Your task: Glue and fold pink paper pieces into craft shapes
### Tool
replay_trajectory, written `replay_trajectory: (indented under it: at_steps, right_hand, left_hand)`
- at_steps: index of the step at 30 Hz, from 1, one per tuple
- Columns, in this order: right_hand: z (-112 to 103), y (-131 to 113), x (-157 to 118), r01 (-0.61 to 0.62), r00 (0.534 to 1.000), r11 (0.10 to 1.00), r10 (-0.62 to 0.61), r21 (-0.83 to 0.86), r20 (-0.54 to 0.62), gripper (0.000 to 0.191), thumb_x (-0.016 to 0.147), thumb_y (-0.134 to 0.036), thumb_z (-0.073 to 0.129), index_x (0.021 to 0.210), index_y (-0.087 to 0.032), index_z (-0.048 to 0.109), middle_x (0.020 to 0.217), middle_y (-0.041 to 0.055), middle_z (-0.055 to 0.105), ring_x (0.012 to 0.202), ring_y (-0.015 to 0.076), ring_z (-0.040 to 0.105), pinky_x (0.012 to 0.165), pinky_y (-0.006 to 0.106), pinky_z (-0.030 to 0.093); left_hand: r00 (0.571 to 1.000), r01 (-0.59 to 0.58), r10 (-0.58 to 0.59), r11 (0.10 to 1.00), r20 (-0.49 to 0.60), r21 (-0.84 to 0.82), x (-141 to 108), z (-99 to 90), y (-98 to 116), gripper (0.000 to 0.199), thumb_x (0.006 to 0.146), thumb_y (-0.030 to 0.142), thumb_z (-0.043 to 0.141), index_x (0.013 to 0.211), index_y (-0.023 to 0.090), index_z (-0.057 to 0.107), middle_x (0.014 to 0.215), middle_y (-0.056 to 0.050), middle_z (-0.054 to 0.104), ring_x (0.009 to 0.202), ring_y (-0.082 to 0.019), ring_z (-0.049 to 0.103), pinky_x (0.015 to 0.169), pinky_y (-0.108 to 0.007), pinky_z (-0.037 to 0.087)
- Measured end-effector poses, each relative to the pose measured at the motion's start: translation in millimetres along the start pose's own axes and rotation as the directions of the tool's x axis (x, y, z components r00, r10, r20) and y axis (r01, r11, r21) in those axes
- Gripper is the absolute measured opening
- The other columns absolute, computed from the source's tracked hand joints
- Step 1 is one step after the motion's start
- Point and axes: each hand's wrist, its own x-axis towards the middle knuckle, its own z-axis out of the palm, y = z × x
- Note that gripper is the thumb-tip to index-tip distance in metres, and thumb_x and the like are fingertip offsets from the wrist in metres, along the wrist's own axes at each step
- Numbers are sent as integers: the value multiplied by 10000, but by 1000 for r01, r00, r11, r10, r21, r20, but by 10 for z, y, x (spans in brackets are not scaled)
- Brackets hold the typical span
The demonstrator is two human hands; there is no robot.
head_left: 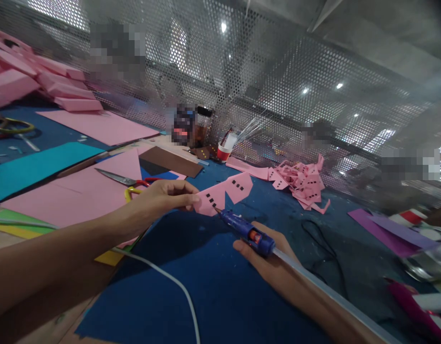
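Between the thumb and fingers of my left hand (173, 195) is a pink paper cutout (238, 188), pinched at its left end. It has two pointed lobes, each with small black squares on it. My right hand (274, 253) is wrapped around a blue glue gun (244, 229), whose handle is mostly hidden in the palm. A long clear glue stick (324, 289) runs out of its back toward me. The gun's nozzle points at the lower edge of the left lobe, at or very near the paper; I cannot tell if they touch.
Scissors (127, 180) with red and yellow handles lie on pink paper (80, 191) beyond my left arm. A pile of pink cutouts (302, 184) sits at the back right, near a red and white cup (224, 151). A white cable (170, 282) crosses the blue surface in front.
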Motion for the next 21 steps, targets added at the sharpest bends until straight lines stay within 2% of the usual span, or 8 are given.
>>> replay_trajectory:
  at_steps: [7, 21]
  right_hand:
    - [2, -8, 1, 4, 1000, 1000, -4, -25, -17, 368, 951, -486, 621, 746, -216, 479, 680, -48, 449, 608, 109, 416, 541, 233, 337]
    - [-2, -32, -13, -13, 1000, 998, 13, 56, -9, 343, 958, -479, 627, 784, -209, 508, 692, -48, 426, 624, 109, 393, 558, 239, 329]
  left_hand:
    - [1000, -15, 15, 1000, 5, 9, -3, 1, 9, 266, 740, 467, 812, 809, 212, 777, 781, -28, 726, 730, -152, 626, 684, -251, 519]
    - [999, -12, 11, 1000, 35, 21, -30, 6, 41, 233, 748, 443, 823, 804, 221, 780, 770, -18, 734, 739, -150, 626, 685, -231, 503]
